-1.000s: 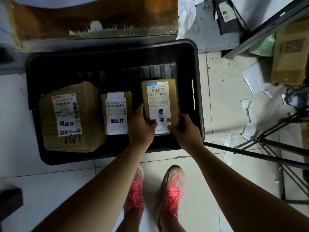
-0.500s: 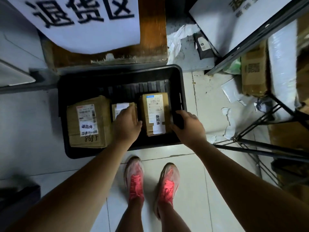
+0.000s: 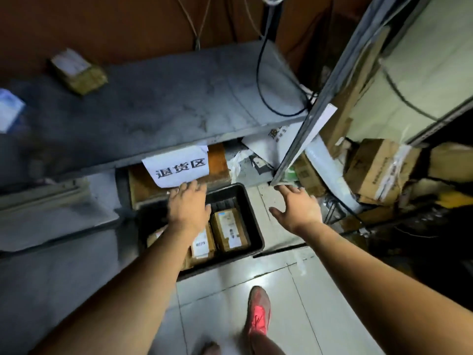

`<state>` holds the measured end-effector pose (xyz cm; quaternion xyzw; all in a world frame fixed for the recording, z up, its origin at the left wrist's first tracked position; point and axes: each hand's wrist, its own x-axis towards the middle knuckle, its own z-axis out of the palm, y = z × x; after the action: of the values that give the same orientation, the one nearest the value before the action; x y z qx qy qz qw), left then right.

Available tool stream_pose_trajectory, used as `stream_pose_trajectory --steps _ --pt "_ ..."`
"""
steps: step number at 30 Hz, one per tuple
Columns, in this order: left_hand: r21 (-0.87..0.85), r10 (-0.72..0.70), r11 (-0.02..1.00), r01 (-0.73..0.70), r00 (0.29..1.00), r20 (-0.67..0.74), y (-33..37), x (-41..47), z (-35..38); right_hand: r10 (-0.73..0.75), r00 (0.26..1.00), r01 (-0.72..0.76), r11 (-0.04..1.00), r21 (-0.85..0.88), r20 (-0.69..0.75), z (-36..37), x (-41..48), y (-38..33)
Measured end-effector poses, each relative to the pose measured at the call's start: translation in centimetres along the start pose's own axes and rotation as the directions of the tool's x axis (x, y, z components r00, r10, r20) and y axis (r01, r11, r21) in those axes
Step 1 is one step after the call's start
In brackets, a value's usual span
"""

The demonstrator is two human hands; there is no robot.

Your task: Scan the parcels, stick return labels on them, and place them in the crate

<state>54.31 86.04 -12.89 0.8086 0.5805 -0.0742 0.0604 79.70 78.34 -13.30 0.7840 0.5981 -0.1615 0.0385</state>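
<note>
A black crate [image 3: 252, 226] sits on the floor under a grey table. Inside it lie cardboard parcels with white return labels: one at the right [image 3: 229, 230], one in the middle [image 3: 202, 243], and a third mostly hidden behind my left forearm. My left hand [image 3: 188, 204] hovers above the crate's far left part, fingers straight, holding nothing. My right hand [image 3: 297, 207] is spread in the air to the right of the crate, above the floor, also empty. A small cardboard parcel [image 3: 78, 71] lies on the grey table top at the far left.
The grey table [image 3: 166, 108] carries a black cable and a white paper sign [image 3: 179, 166] on its front edge. A metal rack [image 3: 330, 83] at the right holds several cardboard boxes [image 3: 378, 170]. A blue-white item [image 3: 9, 110] lies at the left edge. Tiled floor lies in front.
Both hands have let go of the right parcel and lifted out of the crate. The view has pulled back and up, so the table top and rack now show.
</note>
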Motion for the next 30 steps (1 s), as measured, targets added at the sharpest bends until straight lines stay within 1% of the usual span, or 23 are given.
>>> stream_pose_trajectory --steps 2,6,9,13,18,20,23,26,28,30 --pt "0.014 0.053 0.999 -0.053 0.999 -0.009 1.0 -2.5 -4.7 0.048 0.997 -0.05 0.999 -0.021 -0.064 -4.4 -4.1 0.1" --pt "0.039 0.166 0.986 -0.164 0.985 -0.057 4.0 -7.3 -12.2 0.164 0.976 -0.163 0.987 0.017 -0.145 -11.6 -11.8 1.2" --pt "0.101 0.28 0.957 -0.271 0.955 -0.095 7.5 -10.6 -17.0 0.211 0.961 -0.212 0.977 0.015 -0.18 -16.1 -17.8 3.3" --pt "0.198 0.435 0.892 -0.406 0.889 -0.14 14.1 -14.5 -21.5 0.309 0.925 -0.3 0.951 0.076 -0.22 -20.6 -26.5 8.1" --pt "0.229 0.555 0.826 -0.515 0.814 -0.172 24.4 -19.5 -23.7 0.432 0.862 -0.384 0.898 0.216 -0.266 -22.4 -37.0 16.1" --pt "0.243 0.585 0.805 -0.542 0.794 -0.167 28.8 -21.7 -23.9 0.473 0.842 -0.412 0.874 0.257 -0.258 -22.4 -40.7 19.7" --pt "0.267 0.639 0.76 -0.593 0.757 -0.136 35.5 -24.9 -23.6 0.525 0.815 -0.454 0.842 0.292 -0.246 -22.3 -45.9 25.4" --pt "0.278 0.682 0.722 -0.634 0.721 -0.125 40.7 -27.1 -23.6 0.543 0.804 -0.475 0.831 0.288 -0.241 -21.9 -49.4 30.2" --pt "0.284 0.692 0.71 -0.645 0.714 -0.107 43.7 -28.1 -23.6 0.562 0.797 -0.49 0.816 0.306 -0.222 -21.4 -50.9 33.2" --pt "0.264 0.69 0.708 -0.655 0.722 -0.06 45.9 -28.7 -23.6 0.58 0.794 -0.498 0.792 0.352 -0.182 -20.7 -51.6 35.6"
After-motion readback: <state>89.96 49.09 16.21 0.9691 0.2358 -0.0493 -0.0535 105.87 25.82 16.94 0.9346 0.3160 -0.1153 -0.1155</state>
